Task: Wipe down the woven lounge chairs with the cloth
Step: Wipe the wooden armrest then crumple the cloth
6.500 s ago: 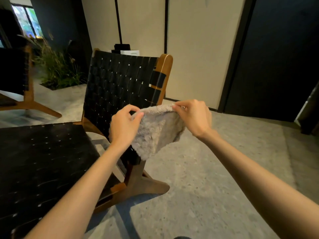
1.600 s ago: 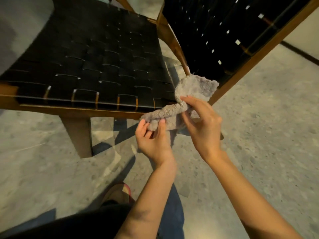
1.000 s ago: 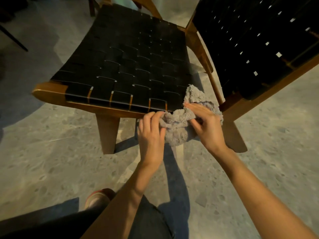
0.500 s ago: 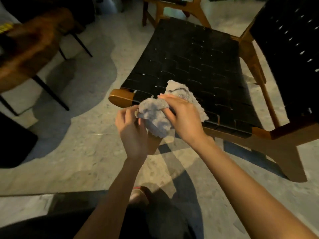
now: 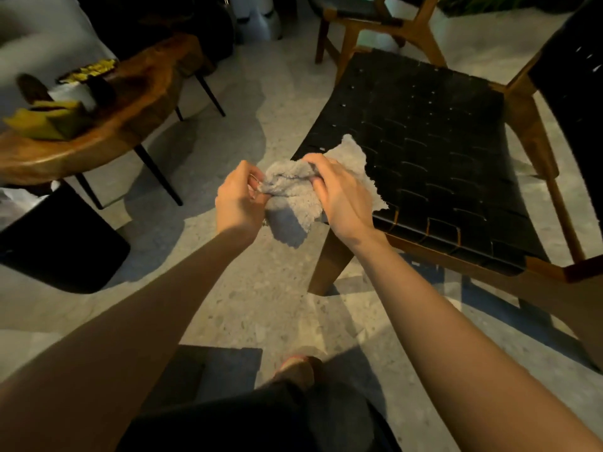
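A fluffy grey cloth (image 5: 293, 197) is bunched between both hands, just above the front left corner of the woven lounge chair. My left hand (image 5: 239, 199) pinches its left end. My right hand (image 5: 339, 194) grips the bunched middle, with a loose flap spreading over the seat behind it. The chair's black woven seat (image 5: 434, 151) sits in a brown wooden frame (image 5: 551, 282), and its black woven backrest (image 5: 574, 76) rises at the right edge.
A round wooden side table (image 5: 130, 102) with yellow items and a white box stands at the left. A black seat (image 5: 55, 239) lies below it. A second wooden chair (image 5: 375, 24) stands behind. My foot (image 5: 297, 370) is on the speckled stone floor.
The view swung left, so the chair seat now lies to the right and the side table appears. Both hands kept the cloth and bunched it tighter near the seat's front corner.
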